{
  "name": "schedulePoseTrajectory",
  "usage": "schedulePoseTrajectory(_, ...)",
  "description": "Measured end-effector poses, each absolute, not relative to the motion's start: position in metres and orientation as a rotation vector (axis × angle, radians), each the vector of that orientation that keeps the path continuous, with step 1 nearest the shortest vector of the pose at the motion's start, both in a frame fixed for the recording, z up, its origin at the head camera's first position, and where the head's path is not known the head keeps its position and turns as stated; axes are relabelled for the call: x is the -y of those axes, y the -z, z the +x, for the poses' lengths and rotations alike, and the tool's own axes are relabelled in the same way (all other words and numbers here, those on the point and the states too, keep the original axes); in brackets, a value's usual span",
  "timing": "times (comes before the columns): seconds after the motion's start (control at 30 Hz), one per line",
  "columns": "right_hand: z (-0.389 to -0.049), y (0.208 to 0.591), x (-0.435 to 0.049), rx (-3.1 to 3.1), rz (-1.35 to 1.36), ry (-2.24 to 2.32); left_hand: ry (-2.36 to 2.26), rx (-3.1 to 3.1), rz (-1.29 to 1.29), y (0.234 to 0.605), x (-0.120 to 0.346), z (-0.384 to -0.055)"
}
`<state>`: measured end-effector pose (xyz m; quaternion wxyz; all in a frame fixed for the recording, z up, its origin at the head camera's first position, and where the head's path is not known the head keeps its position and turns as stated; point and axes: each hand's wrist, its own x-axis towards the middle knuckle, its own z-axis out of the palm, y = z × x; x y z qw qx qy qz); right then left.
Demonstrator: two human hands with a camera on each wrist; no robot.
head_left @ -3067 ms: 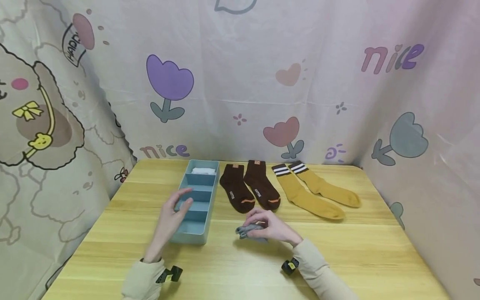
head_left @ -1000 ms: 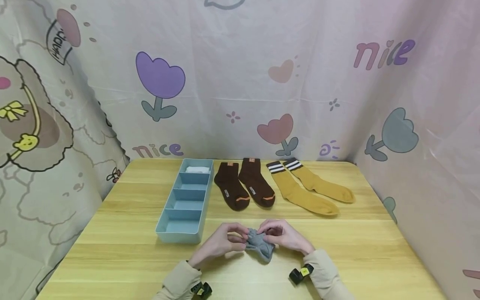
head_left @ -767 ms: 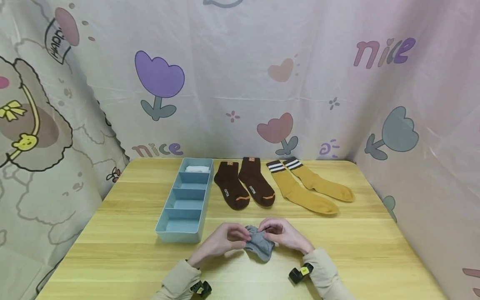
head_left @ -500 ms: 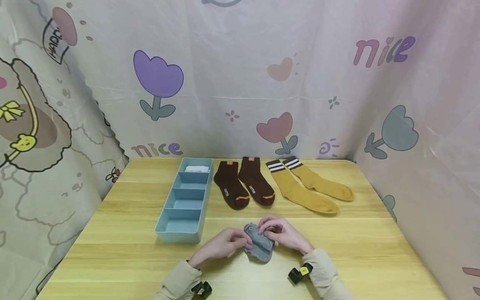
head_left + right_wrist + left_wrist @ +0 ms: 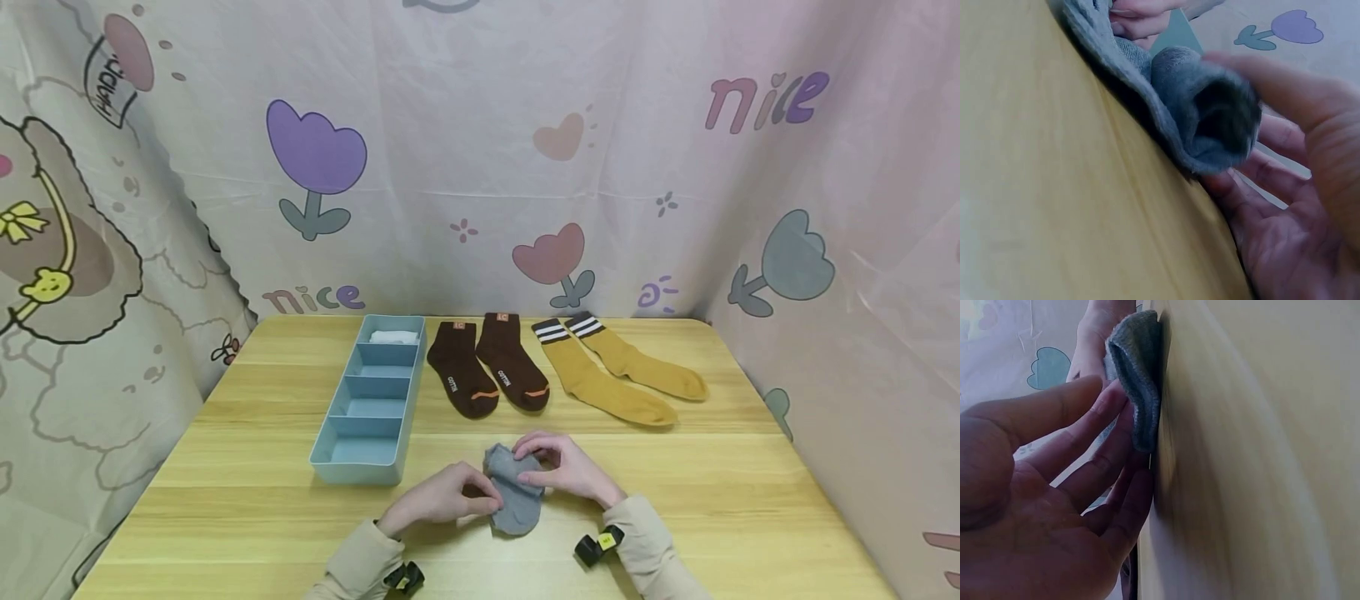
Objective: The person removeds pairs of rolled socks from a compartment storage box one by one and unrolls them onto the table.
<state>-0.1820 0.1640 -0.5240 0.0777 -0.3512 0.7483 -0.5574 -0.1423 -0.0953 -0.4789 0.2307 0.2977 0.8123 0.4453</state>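
A pair of grey socks (image 5: 517,504), partly rolled up at the far end, lies on the table in front of me. My right hand (image 5: 566,471) holds the rolled part; in the right wrist view its thumb is over the roll (image 5: 1222,119) and fingers are at its underside. My left hand (image 5: 442,496) is at the near-left edge of the socks. In the left wrist view, its fingertips touch the grey fabric (image 5: 1138,381), while the thumb stays off it.
A blue four-slot box (image 5: 367,450) stands to the left, a white folded item (image 5: 393,337) in its far slot. Brown socks (image 5: 461,371) and yellow socks with striped cuffs (image 5: 615,396) lie flat behind the hands. A patterned curtain (image 5: 450,167) rises behind the wooden table (image 5: 225,483).
The left hand has come from over the box to the grey socks. The socks, a small bundle in the right hand earlier, now lie flatter and longer, spreading towards me.
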Motion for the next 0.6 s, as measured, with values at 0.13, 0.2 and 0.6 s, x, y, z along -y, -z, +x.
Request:
schedulePoseTrajectory(0.13,-0.181,0.527,-0.162,-2.294,-1.073,1.701,-1.213,-2.23,0.838,0.478,0.095,-0.142)
schedulePoseTrajectory(0.2,-0.18,0.528,-0.161,-2.336,-1.075,1.715,-1.202,-2.232,0.853,0.478,0.096,-0.142)
schedulePoseTrajectory(0.6,-0.182,0.532,-0.151,-2.538,-1.2,1.717,-1.15,-2.224,0.872,0.478,0.1,-0.145)
